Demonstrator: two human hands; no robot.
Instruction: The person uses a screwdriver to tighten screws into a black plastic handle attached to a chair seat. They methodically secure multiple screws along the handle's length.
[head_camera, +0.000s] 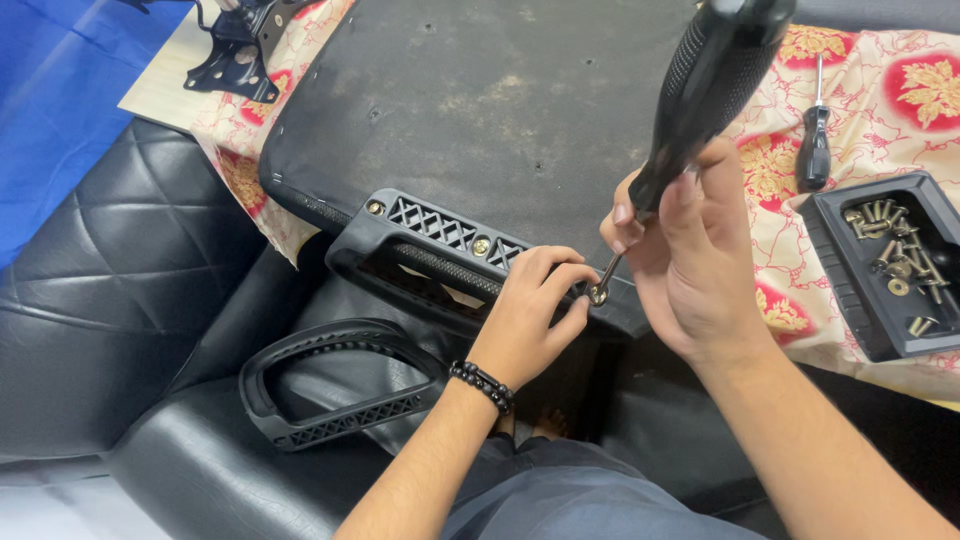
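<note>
While right hand (690, 250) grips the screwdriver (700, 90), left hand (530, 310) pinches the screw (598, 294) below.

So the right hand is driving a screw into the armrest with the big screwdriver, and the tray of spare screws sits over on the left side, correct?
Not quite. The head view shows the tray of screws on the right side, near the small screwdriver. The right hand does work the big screwdriver at the armrest.

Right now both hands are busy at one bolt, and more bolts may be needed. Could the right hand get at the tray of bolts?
Probably yes. The tray lies open-topped on the patterned cloth just right of the right hand, with nothing between them. That hand grips the big screwdriver, so it would need freeing first.
</note>
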